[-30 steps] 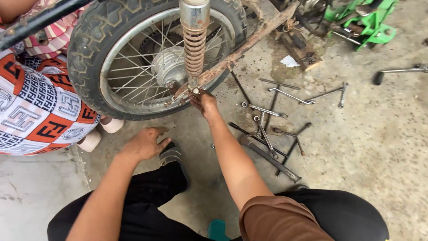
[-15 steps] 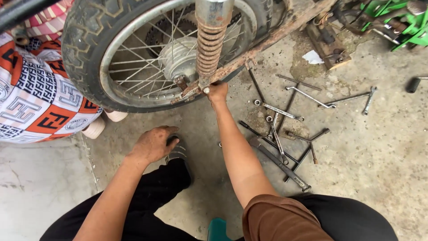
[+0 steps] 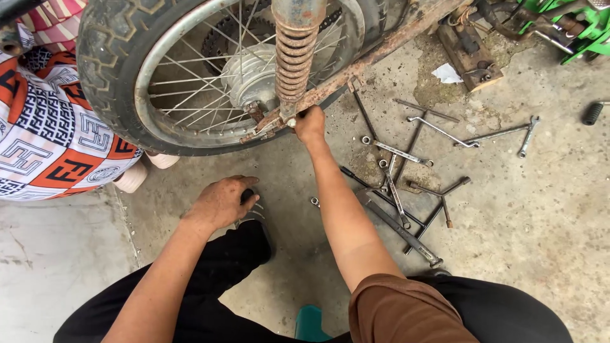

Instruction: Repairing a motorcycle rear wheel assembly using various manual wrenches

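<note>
A spoked motorcycle rear wheel (image 3: 127,82) with a knobbly tyre stands at the top, its hub (image 3: 251,79) behind a rusty coil shock absorber (image 3: 293,54). My right hand (image 3: 310,124) is closed on the lower mount of the shock, where it meets the rusty swingarm (image 3: 356,67). Whatever small part is under the fingers is hidden. My left hand (image 3: 220,203) rests palm down on my black shoe (image 3: 254,219), holding nothing.
Several spanners and wrenches (image 3: 397,184) lie scattered on the concrete floor to the right. A person in patterned orange, black and white clothes (image 3: 44,133) crouches at the left. Green machine parts (image 3: 559,25) sit at the top right. A rusty block (image 3: 470,54) lies nearby.
The view has moved closer to the wheel. My right hand stays at the shock's lower mount; my left hand has settled onto the shoe.
</note>
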